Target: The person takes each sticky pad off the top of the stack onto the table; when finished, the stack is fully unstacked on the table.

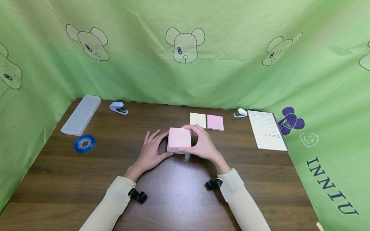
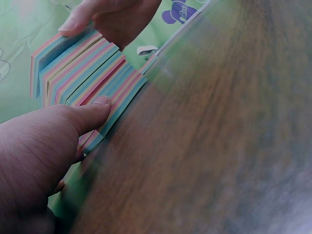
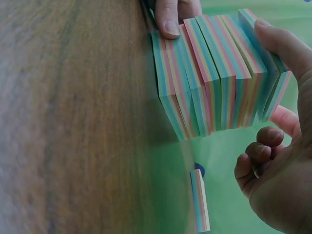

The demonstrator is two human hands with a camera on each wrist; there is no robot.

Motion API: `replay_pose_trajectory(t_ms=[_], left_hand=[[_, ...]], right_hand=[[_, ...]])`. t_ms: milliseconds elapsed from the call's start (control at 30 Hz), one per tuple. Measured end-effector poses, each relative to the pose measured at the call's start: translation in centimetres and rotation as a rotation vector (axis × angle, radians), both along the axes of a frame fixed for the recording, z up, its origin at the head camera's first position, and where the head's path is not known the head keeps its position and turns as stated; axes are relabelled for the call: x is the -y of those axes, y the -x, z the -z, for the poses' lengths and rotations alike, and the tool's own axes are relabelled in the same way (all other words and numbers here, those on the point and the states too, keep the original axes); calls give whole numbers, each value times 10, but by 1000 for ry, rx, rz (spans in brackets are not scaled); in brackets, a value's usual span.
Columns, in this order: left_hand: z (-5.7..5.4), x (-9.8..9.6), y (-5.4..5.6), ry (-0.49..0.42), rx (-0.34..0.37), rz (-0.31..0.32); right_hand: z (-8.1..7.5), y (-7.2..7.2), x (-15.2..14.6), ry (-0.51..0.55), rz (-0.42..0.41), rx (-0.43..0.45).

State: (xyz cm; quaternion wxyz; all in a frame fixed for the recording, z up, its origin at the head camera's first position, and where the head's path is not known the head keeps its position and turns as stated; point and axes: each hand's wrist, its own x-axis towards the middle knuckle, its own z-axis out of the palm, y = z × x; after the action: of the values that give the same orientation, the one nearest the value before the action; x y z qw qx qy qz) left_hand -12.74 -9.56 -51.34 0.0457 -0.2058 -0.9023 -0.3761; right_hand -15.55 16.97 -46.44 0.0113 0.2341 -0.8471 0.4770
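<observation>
A stack of sticky note pads (image 3: 209,78) with striped pastel edges stands upright on the table, its layers slightly out of line. My right hand (image 1: 203,144) pinches the topmost pad (image 1: 180,137), pink on top, between thumb and fingers. In the right wrist view a narrow gap shows between that pad and the stack below. My left hand (image 1: 150,154) holds the lower stack at its left side. Its thumb (image 2: 95,114) lies on the near face, and the index finger reaches the far side. The other left fingers are spread out.
Behind the stack lie a cream pad (image 1: 198,119) and a pink pad (image 1: 215,122). At left are a pale plastic case (image 1: 82,115), a lilac stapler (image 1: 118,107) and a blue tape roll (image 1: 77,145). A white stapler (image 1: 240,113) and a notebook (image 1: 267,130) lie at right.
</observation>
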Motion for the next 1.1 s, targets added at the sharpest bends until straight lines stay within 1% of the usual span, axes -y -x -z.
replay_pose_trajectory(t_ms=[233,533,800,1000,1100], left_hand=[[0,0,0,-9,-1,-1],[0,1,0,-12,-5,5],[0,0,0,-12,4,0],[1,0,0,-8,6,-3],[1,0,0,-5,6,-3]], right_hand=[[-2,2,-3,62,-17,6],[-2,2,-4,60,-28,26],[-5,5,-14,108,-6,31],[-5,11,-29,123,34,39],[-7,13,-38,155,39,53]])
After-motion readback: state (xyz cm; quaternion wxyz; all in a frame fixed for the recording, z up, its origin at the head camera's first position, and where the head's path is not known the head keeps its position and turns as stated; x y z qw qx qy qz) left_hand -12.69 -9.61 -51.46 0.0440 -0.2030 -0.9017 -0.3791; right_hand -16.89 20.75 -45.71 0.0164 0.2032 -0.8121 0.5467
